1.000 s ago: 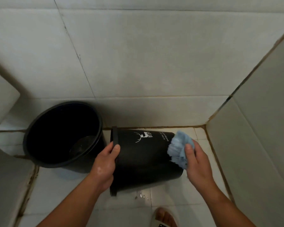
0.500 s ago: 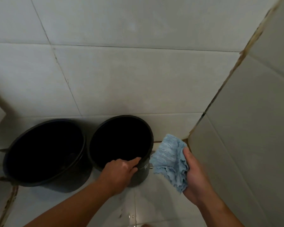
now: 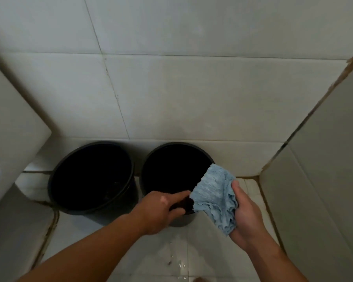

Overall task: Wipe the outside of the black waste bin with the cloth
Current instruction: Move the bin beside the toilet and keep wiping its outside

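Two bins counted: waste bin, rim gripped by left hand; second bin. One cloth, clutched by right hand. Wet tiled floor.

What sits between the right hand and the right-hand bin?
The blue cloth, held by the right hand, overlaps the bin rim in the head view; contact unclear.

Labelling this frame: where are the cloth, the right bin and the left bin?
cloth point(image 3: 214, 200), head view, middle of the fabric.
right bin point(image 3: 167, 167), head view, inner wall.
left bin point(image 3: 90, 176), head view, inner wall.
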### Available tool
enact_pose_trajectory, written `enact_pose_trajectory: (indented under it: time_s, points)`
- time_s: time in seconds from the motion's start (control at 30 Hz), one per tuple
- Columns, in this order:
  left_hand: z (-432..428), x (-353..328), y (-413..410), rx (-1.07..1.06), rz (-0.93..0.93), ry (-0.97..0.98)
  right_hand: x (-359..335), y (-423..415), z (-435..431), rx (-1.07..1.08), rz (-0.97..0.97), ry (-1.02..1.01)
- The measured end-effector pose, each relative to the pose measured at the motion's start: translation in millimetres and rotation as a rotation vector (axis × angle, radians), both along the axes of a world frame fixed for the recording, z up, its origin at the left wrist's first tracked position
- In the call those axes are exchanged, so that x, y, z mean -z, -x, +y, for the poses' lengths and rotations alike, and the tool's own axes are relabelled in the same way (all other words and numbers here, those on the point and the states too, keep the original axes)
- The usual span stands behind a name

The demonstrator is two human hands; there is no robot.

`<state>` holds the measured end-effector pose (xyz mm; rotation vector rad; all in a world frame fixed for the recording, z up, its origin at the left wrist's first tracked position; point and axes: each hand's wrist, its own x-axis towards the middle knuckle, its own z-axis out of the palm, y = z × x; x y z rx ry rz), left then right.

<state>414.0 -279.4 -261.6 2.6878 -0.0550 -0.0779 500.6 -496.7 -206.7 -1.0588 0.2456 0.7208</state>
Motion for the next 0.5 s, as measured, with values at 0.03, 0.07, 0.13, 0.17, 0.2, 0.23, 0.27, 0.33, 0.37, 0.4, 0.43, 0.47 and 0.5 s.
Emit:
enact_pose_trajectory:
  time_s: [0.03, 0.07, 0.13, 0.17, 0.2, 0.23, 0.27, 0.33, 0.37, 0.4, 0.43, 0.47, 0.5]
  points:
    - [12, -10, 9, -0.082, -0.049, 0.029, -4, 2, 4, -0.018, 0.008, -0.005]
    - [29, -17, 18, -0.189, -0.116, 0.024, -10, 6, 10, -0.042, 0.011, -0.009]
    - [70, -32, 42, -0.425, -0.194, -0.042, -25, 15, 27, -0.109, 0.009, -0.026]
    - [89, -37, 56, -0.535, -0.142, -0.083, -33, 21, 37, -0.149, 0.009, -0.04]
    - [105, -37, 68, -0.618, -0.026, -0.124, -39, 29, 48, -0.185, 0.007, -0.051]
    - [116, -35, 80, -0.654, 0.116, -0.144, -44, 35, 57, -0.215, 0.0, -0.05]
    - [123, -30, 90, -0.642, 0.241, -0.138, -47, 41, 65, -0.238, -0.009, -0.04]
    - [128, -17, 104, -0.595, 0.365, -0.111, -49, 51, 79, -0.266, -0.023, -0.02]
    - [129, -10, 105, -0.588, 0.378, -0.101, -49, 55, 84, -0.277, -0.019, -0.015]
    - [129, -4, 104, -0.581, 0.37, -0.099, -48, 58, 89, -0.278, -0.011, -0.006]
    - [129, 1, 101, -0.568, 0.363, -0.111, -46, 60, 93, -0.276, -0.008, 0.009]
    - [128, 5, 97, -0.543, 0.361, -0.136, -43, 62, 97, -0.269, -0.01, 0.024]
    - [127, 8, 92, -0.512, 0.368, -0.17, -40, 64, 101, -0.26, -0.015, 0.038]
